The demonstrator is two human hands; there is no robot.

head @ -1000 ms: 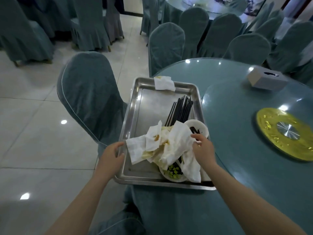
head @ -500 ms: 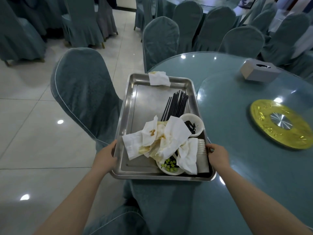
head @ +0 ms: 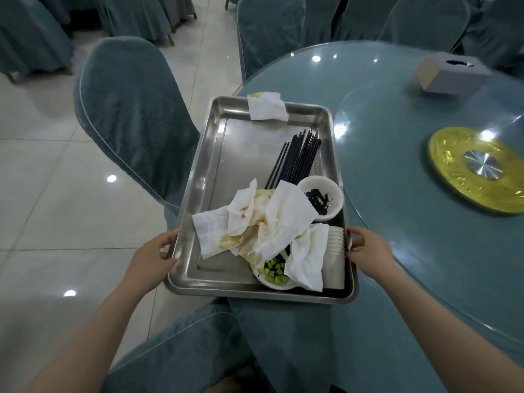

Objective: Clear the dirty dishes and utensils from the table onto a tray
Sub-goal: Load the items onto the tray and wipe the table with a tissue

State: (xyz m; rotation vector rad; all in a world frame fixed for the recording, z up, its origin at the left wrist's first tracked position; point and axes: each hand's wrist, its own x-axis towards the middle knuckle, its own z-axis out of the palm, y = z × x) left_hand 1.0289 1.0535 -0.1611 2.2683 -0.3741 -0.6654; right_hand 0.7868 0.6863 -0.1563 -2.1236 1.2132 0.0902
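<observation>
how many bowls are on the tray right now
2. One bowl with dark residue sits by the tray's right edge; another, holding green bits, lies near the front under napkins, which may hide more.

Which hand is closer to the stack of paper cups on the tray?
Right. The right hand grips the tray rim just beside the paper cups; the left hand grips the opposite rim.

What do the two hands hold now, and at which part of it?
Both hold the metal tray: the left hand grips its left rim, the right hand its right rim, both near the close end.
</observation>
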